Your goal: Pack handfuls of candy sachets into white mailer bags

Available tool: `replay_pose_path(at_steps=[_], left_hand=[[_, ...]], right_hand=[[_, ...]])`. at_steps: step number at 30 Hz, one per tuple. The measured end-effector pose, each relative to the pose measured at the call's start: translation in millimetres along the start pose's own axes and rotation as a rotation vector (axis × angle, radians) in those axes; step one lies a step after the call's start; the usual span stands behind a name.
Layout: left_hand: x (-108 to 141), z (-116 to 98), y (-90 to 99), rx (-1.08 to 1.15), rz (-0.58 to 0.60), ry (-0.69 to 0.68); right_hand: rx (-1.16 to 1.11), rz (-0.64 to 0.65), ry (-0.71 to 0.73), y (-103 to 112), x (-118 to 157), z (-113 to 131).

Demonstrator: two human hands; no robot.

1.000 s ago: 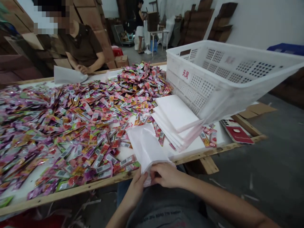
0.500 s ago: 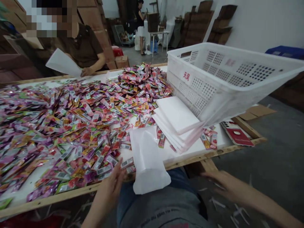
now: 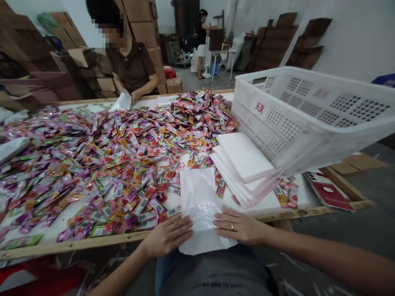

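A white bubble mailer (image 3: pixel 199 205) lies at the table's front edge, its lower end hanging over toward my lap. My left hand (image 3: pixel 169 235) rests on its left side with fingers stretched out flat. From the right, my right hand (image 3: pixel 239 227), with a ring on one finger, lies flat on the bag's other side. Small colourful sachets (image 3: pixel 142 205) with barcodes spread just left of the bag. To the right is a stack of white mailers (image 3: pixel 243 158).
A large white perforated crate (image 3: pixel 277 119) stands at the right of the table. Beside it lies a red phone-like item (image 3: pixel 331 191). Sachets heap across the table. Opposite, a person (image 3: pixel 132 70) handles another white bag (image 3: pixel 121 102). The wooden rim (image 3: pixel 77 244) edges the table.
Both my hands have come in from the sides onto the mailer, which now lies flatter. The view has shifted left. The person opposite has lowered their white bag to the sachets.
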State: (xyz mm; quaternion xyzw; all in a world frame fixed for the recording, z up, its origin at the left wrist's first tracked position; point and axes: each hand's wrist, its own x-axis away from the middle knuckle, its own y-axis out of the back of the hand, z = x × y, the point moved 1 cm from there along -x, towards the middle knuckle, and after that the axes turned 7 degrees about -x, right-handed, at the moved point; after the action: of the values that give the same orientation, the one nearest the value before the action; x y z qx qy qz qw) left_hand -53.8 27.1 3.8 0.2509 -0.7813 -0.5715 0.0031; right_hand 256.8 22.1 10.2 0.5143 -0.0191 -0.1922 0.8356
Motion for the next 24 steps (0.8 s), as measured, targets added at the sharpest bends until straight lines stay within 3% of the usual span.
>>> replay_pose_path(at_steps=[3, 5, 7, 9, 13, 15, 17, 20, 22, 24], left_hand=[[0, 0, -7.5, 0.119, 0.001, 0.225], [-6, -1, -11.7, 0.153, -0.091, 0.504], [-17, -3, -13.3, 0.184, -0.208, 0.765], [-30, -4, -13.3, 0.234, -0.251, 0.915], [-44, 2, -12.1, 0.362, -0.166, 1.094], [-43, 8, -10.1, 0.449, -0.157, 1.161], [-42, 13, -5.5, 0.519, -0.165, 1.136], [-48, 12, 3.8, 0.709, -0.255, 1.044], [-55, 4, 6.0, 1.111, -0.335, 1.025], [-60, -9, 3.1, 1.605, -0.303, 0.969]], right_hand=[[-0.22, -0.166, -0.32, -3, -7, -1], [-0.36, -0.315, -0.671, -3, -13, -8], [-0.549, -0.387, -0.928, -2, -19, -17], [-0.756, -0.391, -1.059, 0, -24, -27], [-1.022, -0.439, -1.282, 7, -29, -40], [-1.214, -0.381, -1.293, 12, -33, -40], [-1.392, -0.343, -1.236, 21, -42, -36], [-1.519, -0.555, -1.102, 40, -62, -20], [-1.549, -0.656, -0.967, 51, -76, -5], [-1.586, -0.625, -0.852, 58, -90, 8]])
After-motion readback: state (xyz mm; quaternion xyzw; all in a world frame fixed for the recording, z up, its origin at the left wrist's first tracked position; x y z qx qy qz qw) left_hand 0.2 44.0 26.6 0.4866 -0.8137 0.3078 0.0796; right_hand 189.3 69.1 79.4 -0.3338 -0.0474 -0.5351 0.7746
